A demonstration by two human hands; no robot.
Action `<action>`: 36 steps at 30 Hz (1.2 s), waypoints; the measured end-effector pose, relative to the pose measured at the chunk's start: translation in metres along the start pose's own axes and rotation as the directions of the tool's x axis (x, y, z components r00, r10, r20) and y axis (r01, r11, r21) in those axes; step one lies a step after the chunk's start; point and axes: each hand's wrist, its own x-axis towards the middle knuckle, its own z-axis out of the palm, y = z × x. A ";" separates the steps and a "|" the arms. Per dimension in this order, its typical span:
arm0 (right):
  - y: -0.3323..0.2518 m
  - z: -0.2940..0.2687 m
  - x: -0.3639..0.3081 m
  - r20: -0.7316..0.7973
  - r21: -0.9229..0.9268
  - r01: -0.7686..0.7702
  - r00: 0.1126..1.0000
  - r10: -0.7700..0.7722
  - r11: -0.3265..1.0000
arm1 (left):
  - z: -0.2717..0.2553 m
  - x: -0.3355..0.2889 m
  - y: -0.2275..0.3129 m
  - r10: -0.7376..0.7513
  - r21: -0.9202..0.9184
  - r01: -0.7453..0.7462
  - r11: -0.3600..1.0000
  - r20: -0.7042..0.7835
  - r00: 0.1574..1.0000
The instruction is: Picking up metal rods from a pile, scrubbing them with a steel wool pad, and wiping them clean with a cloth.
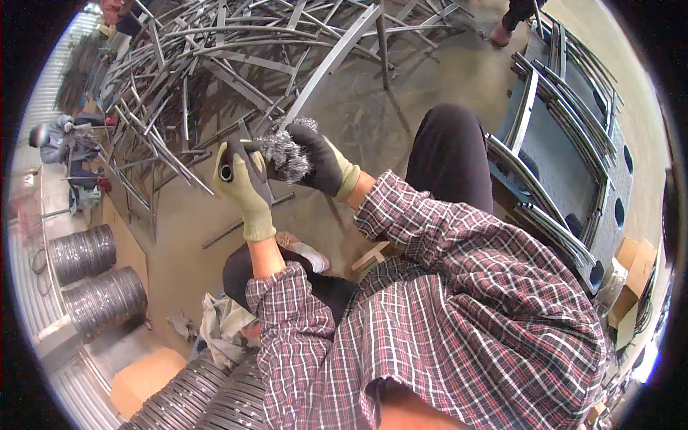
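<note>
As the gloved right hand (319,159) curls around silvery, tangled metal wool (287,152) against the near part of a long, curved grey metal strip (333,60), the gloved left hand (246,183) sits half-closed alongside, its hold hidden; steady, even pressure should serve best.

At left, two dark ribbed coils (104,301) lying side by side near a corrugated wall (54,87), with a person in grey clothing (66,145) farther up. Toward the lower left, more black coils (180,400) beside rumpled grey cloth (223,328) and brown cardboard (147,378). At right, a blue-grey stand (626,190) with round openings, a cardboard box (635,266) near its lower end.
</note>
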 end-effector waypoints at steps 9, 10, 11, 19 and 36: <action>-0.165 -0.039 0.056 -0.022 -0.036 0.323 0.946 -0.324 0.946 | -0.010 -0.003 -0.013 -0.086 0.089 0.084 0.993 0.022 0.996; -0.149 -0.048 0.049 0.265 0.055 0.173 0.947 -0.182 0.983 | -0.003 0.003 -0.011 -0.064 0.106 0.052 0.993 0.109 0.992; -0.110 -0.046 0.048 0.614 0.161 -0.024 0.785 -0.081 0.987 | -0.005 0.000 -0.008 -0.069 0.108 0.061 0.992 0.068 0.995; -0.252 -0.022 0.073 0.505 0.015 0.167 0.850 -0.151 0.986 | 0.007 -0.003 0.018 -0.040 0.211 0.022 0.977 0.082 0.996; -0.150 -0.020 0.025 0.247 0.147 0.101 0.960 -0.135 0.984 | -0.033 -0.003 0.034 -0.085 0.132 0.060 0.989 0.192 0.978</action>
